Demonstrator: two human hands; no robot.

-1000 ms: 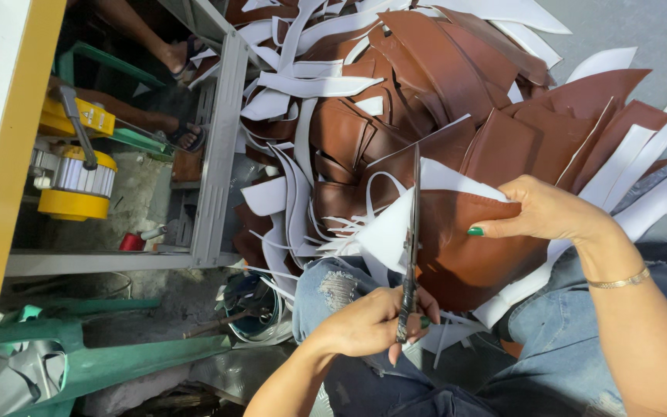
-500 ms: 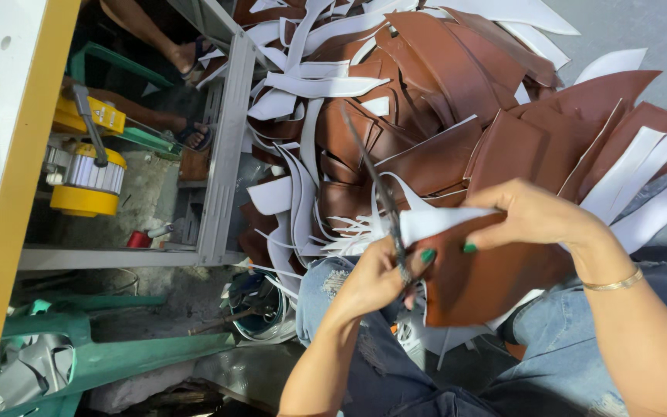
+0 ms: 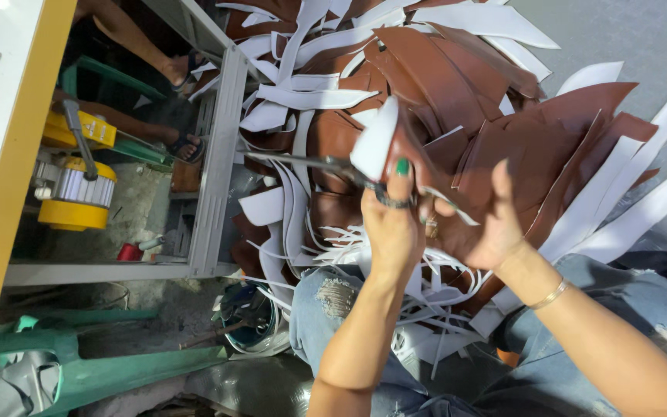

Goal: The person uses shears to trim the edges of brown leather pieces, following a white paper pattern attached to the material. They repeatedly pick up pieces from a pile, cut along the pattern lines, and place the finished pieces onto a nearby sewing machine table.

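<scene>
Grip, left hand (image 3: 391, 232): closed through the handle loops of a pair of dark metal scissors (image 3: 326, 166), thumb and fingers in the rings, green-painted nail uppermost; blades parted slightly and pointing left, away from the hand.

Grip, right hand (image 3: 496, 228): fingers curled shut on a curved brown leather piece with a white underside (image 3: 403, 143), held up just above the lap, its white face turned toward the scissors; a thin gold bangle (image 3: 547, 294) sits on the wrist. The blades meet the left edge of this piece; whether they bite into it cannot be told.

Beneath and beyond the hands: a heap of brown leather offcuts (image 3: 534, 139) mixed with long white strips (image 3: 642, 208), spread over the grey concrete floor (image 3: 627, 38).

On the lap: thin white trimmings (image 3: 434, 301) lying across faded, ripped blue jeans (image 3: 326, 301).

Left side: a grey metal frame (image 3: 214, 170) under a white surface with a yellow edge (image 3: 1, 177); a yellow and silver motor (image 3: 75, 193) mounted below it; a small red object (image 3: 127, 252) on the frame's lower rail.

Further back, beyond the frame: another person's feet in sandals (image 3: 183, 143).

Lower left: a green plastic stool leg (image 3: 117, 371) and a round tin of tools (image 3: 245, 316), near the knee.
</scene>
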